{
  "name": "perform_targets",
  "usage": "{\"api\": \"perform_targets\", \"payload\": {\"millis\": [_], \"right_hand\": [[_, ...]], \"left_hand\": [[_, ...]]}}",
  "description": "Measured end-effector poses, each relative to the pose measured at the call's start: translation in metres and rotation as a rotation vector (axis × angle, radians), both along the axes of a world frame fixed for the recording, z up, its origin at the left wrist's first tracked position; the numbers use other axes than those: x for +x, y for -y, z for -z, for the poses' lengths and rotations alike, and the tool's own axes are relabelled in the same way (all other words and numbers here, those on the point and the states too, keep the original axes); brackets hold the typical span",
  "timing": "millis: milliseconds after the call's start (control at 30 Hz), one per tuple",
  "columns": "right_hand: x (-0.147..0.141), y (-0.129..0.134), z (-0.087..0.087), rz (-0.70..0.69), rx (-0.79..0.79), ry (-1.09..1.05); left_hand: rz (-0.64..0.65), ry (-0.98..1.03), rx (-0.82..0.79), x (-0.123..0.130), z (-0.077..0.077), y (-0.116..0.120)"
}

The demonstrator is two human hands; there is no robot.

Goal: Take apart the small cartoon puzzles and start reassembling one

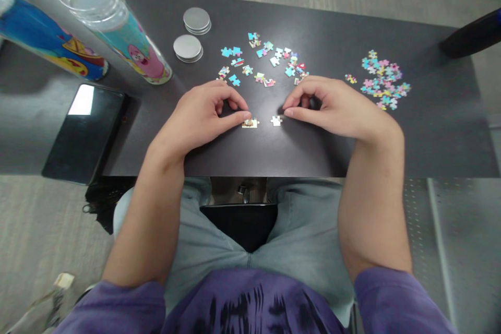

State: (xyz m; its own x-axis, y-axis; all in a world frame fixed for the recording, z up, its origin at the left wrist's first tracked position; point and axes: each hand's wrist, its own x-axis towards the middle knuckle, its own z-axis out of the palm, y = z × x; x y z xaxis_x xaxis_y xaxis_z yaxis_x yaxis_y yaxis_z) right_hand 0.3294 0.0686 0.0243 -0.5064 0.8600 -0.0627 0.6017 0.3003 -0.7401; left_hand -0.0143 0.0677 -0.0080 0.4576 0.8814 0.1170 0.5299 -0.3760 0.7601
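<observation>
My left hand (211, 112) is closed, with its thumb and fingertips pinched on a small pale and brown jigsaw puzzle piece (250, 124) near the table's front edge. Across a narrow gap to the right lies a whitish puzzle piece (276, 121). The pinched thumb and forefinger of my right hand (326, 107) are at that piece's right edge; the exact contact is hard to see. Beyond my hands, several loose puzzle pieces (259, 78) in blue, white and red are spread over the dark table (313, 159).
A denser heap of puzzle pieces (385, 78) lies at the right. Silver discs (188, 47) are stacked in two piles. At the left stand a clear-topped cartoon tube (129, 44) and a blue tube (50, 31), beside a black phone (86, 133). A dark cylinder (473, 34) is far right.
</observation>
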Motion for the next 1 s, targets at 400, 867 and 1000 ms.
{"api": "perform_targets", "payload": {"millis": [400,867,1000], "right_hand": [[-0.016,0.001,0.010,0.029,0.053,0.069],[0.045,-0.007,-0.004,0.389,0.155,-0.062],[0.046,-0.014,0.008,0.380,0.124,-0.062]], "left_hand": [[-0.006,0.039,-0.046,-0.005,0.003,-0.002],[-0.007,0.012,-0.024,-0.004,0.006,-0.002],[-0.016,0.010,-0.028,-0.004,0.006,-0.001]]}}
